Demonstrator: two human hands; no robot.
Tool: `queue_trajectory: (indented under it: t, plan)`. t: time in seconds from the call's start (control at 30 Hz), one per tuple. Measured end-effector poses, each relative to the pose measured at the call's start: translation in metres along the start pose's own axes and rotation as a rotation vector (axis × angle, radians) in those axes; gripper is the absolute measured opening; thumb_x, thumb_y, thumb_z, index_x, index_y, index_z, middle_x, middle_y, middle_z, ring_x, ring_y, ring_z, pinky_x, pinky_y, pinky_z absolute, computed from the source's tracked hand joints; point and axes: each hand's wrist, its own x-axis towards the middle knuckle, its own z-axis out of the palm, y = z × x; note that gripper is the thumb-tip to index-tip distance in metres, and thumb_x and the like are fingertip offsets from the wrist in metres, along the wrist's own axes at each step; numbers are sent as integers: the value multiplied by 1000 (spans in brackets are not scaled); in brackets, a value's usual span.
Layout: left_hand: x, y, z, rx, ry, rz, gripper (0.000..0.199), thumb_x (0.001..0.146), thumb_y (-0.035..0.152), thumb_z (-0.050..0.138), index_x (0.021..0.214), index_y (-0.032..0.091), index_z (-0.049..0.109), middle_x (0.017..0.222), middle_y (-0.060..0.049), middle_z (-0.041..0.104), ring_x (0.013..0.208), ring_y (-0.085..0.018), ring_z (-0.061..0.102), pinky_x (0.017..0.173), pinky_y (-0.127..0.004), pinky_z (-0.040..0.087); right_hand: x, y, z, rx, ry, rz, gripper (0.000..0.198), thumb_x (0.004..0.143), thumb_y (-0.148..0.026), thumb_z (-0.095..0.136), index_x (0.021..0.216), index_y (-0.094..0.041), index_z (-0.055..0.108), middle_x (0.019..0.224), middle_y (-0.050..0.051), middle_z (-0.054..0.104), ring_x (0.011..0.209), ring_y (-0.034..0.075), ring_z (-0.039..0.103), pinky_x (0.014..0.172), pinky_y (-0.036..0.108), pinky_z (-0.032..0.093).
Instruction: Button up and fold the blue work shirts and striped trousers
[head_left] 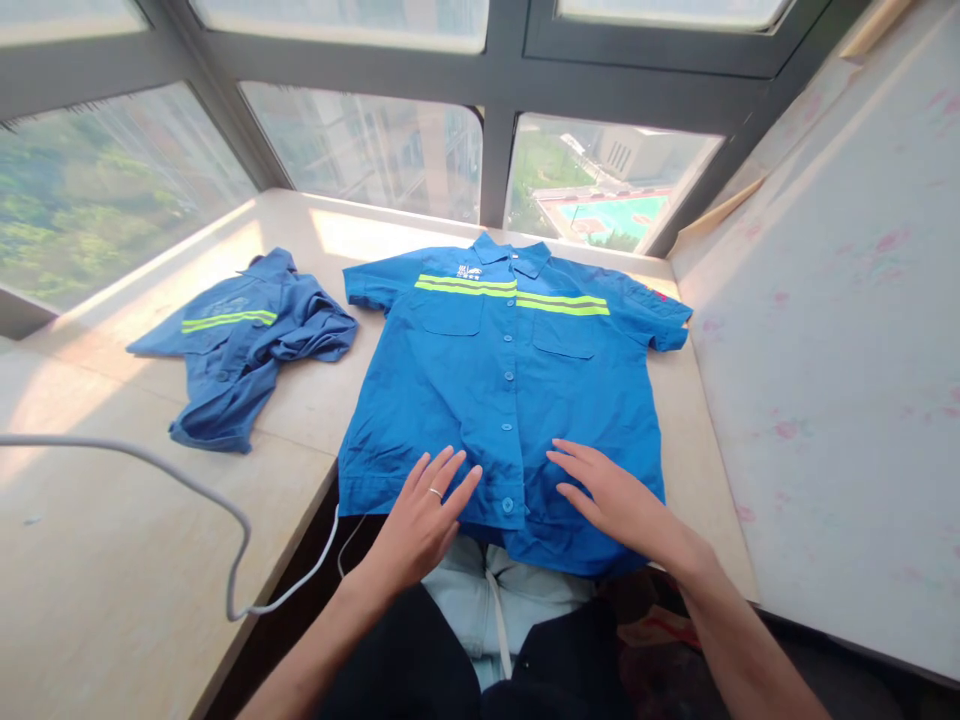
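Observation:
A blue short-sleeved work shirt (465, 380) lies spread front side up on the window ledge, collar toward the window. Yellow-green stripes cross its chest, and buttons run down the middle. Its hem hangs over the ledge's near edge. My left hand (431, 510) is at the lower left part of the shirt, fingers stretched and a ring on one of them. Over the lower right part is my right hand (604, 490), its fingers apart. Neither hand grips the cloth; whether the palms press on it I cannot tell.
A second blue shirt (232, 340) with similar stripes lies crumpled on the ledge (112, 560) at the left. A white cable (202, 490) loops across the near left edge. Windows stand behind, and a flower-patterned wall (840, 350) bounds the right side.

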Motion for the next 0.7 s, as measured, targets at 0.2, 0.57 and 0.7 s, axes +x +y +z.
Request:
queue_trajectory:
  t: [0.2,0.57,0.7]
  plan:
    - [-18,-18,-9,-25,407,146,32,89,5,56,112,23,67,100,-7,75,100,-21,70,87,-36,56,31,24,22,-170,-5,28,59,94,-38,58,147,-16,46,156,21,35,144,37,34,113,59,36]
    - [-58,-36,1,126,242,-73,63,87,0,45,146,23,47,141,-16,56,137,-31,48,108,-48,45,17,37,34,-211,19,-39,64,101,-44,43,157,-23,23,162,16,23,150,30,20,118,58,27]
    - [-57,-40,16,143,194,-235,75,84,1,44,155,21,31,154,-19,40,146,-34,31,113,-57,35,12,41,37,-231,60,-59,64,101,-45,43,157,-21,24,162,15,25,150,29,22,119,56,27]
